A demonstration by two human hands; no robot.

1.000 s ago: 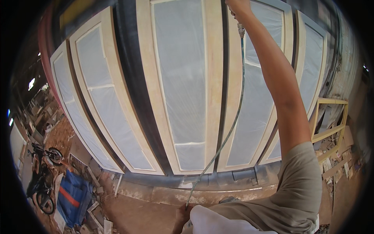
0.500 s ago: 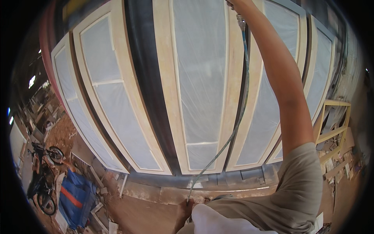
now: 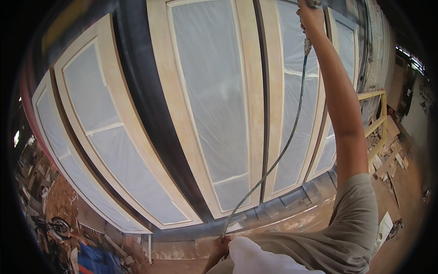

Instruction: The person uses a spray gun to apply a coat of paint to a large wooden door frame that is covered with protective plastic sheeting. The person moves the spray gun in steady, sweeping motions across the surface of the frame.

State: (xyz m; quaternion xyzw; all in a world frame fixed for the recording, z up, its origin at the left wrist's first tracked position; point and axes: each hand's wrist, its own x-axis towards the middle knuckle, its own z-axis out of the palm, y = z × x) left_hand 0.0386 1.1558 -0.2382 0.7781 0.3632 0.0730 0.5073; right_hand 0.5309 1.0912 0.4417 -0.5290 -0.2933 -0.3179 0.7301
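1. Head view: a tall middle panel [image 3: 254, 91], a pale wooden frame filled with whitish translucent film [image 3: 210, 82], leans slightly in the picture and serves as the reference for every place below.
2. To the upper right of the middle panel, the right hand [image 3: 312, 20] is raised at the end of a straightened arm, its fingers closed around a metal tool [image 3: 313, 3]. The upper edge cuts off most of this tool, so its full shape cannot be told.
3. A metal fitting [image 3: 307, 46] sits just under that hand, and a thin green hose [image 3: 296, 121] hangs from it. The hose curves down to the right of the middle panel, then passes in front of its lower right corner.
4. Below the middle panel's bottom edge, the left hand [image 3: 221, 247] is closed around the lower part of the hose; a white cloth [image 3: 264, 258] beside it covers some of the view.
5. Left of the middle panel, across a wide dark gap [image 3: 146, 91], stand a near-left panel [image 3: 127, 118] and a far-left panel [image 3: 51, 118], both with film.
6. Right of it stand a near-right panel [image 3: 276, 91] and a far-right panel [image 3: 347, 51], the latter partly behind the arm.
7. Farther right of the middle panel is a yellow frame [image 3: 384, 109]; well to its lower left lies a blue sheet [image 3: 102, 259] near a motorbike [image 3: 59, 226].
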